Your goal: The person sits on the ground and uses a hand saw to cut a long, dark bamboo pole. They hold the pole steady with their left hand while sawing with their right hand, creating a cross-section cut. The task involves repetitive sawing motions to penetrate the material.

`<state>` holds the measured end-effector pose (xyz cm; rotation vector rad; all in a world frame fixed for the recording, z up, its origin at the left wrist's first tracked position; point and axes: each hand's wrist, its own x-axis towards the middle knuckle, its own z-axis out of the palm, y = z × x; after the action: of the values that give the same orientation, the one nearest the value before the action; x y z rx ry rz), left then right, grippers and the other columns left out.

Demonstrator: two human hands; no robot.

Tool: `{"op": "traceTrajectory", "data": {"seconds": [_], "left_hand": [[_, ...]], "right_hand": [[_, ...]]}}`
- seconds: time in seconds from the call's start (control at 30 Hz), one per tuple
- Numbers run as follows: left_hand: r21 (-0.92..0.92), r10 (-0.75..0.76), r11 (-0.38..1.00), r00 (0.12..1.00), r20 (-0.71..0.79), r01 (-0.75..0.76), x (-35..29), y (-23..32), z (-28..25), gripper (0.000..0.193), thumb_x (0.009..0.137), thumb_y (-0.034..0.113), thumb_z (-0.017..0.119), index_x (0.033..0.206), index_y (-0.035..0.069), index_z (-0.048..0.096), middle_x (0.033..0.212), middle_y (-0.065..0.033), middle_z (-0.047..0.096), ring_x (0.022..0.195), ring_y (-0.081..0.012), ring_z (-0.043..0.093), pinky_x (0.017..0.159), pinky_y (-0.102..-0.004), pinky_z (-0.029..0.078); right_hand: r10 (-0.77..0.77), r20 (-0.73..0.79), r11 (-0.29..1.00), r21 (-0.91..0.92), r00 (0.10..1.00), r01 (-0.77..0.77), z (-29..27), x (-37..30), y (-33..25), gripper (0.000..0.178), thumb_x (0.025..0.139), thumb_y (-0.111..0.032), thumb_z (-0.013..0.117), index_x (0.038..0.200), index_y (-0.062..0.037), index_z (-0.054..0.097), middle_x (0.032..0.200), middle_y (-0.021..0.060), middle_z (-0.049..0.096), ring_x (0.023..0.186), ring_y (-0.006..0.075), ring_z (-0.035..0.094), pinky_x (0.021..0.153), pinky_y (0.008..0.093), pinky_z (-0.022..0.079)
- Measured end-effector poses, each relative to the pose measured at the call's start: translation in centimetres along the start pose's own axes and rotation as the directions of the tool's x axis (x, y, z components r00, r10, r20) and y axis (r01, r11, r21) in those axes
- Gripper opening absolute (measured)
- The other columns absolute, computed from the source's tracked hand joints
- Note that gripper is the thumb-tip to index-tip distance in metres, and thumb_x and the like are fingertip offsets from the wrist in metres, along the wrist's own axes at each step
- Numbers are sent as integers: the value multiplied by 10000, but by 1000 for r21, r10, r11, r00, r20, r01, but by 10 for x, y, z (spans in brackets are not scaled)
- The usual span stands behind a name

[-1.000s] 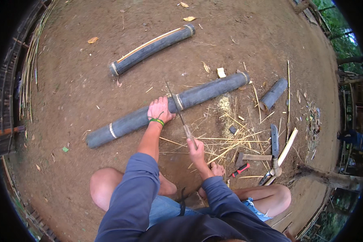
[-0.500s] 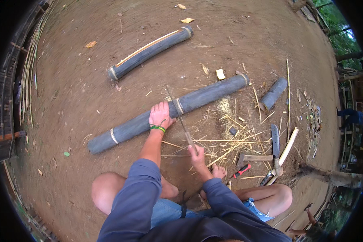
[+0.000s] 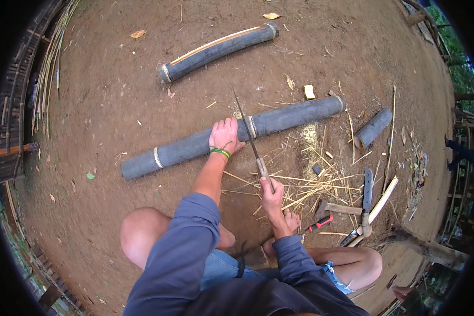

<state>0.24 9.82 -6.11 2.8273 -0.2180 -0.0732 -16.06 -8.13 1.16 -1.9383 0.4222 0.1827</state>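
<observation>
a: what are the hands doing?

b: left grip is grasping the long bamboo pole from above; fingertips are curving over the far side, so i'm losing sight of them. right grip is clenching the wooden handle of a long-bladed tool.

a: where is the pole lying?

b: slantwise on the brown ground, beyond the bent legs. the blade is crossing above it, between the left hand and a pale ring. cannot tell if it is biting in or only hovering; we're seeing it nearly edge-on.

a: what else is hiding?

b: a bare foot is showing its toes, the right forearm covering part of it. a dark knife is crossing a pale split stick; the lower ends are muddling together. a dark blue shape is blurring into the right rim, too murky to name.

a: containers?

b: hollow bamboo. a short tube is turning an open end nearer us, tan inside; its depths are staying unreadable. a farther bamboo length is showing a pale strip along its top; cannot tell if that is opening into the hollow.
</observation>
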Motion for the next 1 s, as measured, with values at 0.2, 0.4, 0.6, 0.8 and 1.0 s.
{"op": "traceTrajectory", "data": {"seconds": [0.2, 0.4, 0.6, 0.8, 1.0], "left_hand": [[28, -33, 999, 994, 108, 30, 1, -5, -9, 818, 599, 399, 909, 1273, 57, 596, 1187, -122, 661, 1127, -300, 656, 1023, -415, 498], [-42, -23, 999, 982, 187, 31, 17, 4, -18, 778, 580, 415, 914, 1215, 67, 628, 1163, -127, 678, 1115, -311, 666, 991, -429, 515], [-40, -24, 999, 990, 142, 30, 9, -4, -16, 746, 584, 401, 912, 1190, 71, 628, 1143, -117, 679, 1117, -304, 663, 993, -428, 508], [-49, -52, 997, 981, 186, 62, 12, -5, -20, 735, 601, 420, 909, 1188, 82, 624, 1147, -110, 674, 1125, -299, 659, 1011, -416, 492], [-77, -24, 996, 982, 188, 39, 25, -1, -25, 729, 590, 455, 899, 1159, 90, 626, 1143, -122, 680, 1100, -304, 672, 978, -426, 512]], "right_hand": [[65, -13, 998, 6, 998, -65, 8, -5, -24, 402, 1003, -328, 635, 827, 33, 656, 566, 65, 501, 561, 146, 442, 528, 376, 351], [-89, -83, 987, 128, 993, 100, 18, 16, 61, 362, 1008, -286, 644, 814, 19, 638, 611, 14, 481, 591, 114, 430, 548, 350, 356], [94, 14, 994, 56, 995, -94, 15, 1, -25, 357, 1015, -304, 638, 890, 29, 667, 627, 35, 517, 616, 116, 441, 563, 347, 371], [126, 25, 988, 86, 992, -128, 9, 7, -26, 354, 1021, -324, 632, 878, -5, 690, 643, 28, 559, 625, 119, 481, 586, 342, 388], [-5, 44, 992, 124, 999, 0, 13, 14, 51, 411, 1039, -317, 605, 741, -35, 598, 593, -16, 481, 569, 101, 423, 530, 322, 327]]}}
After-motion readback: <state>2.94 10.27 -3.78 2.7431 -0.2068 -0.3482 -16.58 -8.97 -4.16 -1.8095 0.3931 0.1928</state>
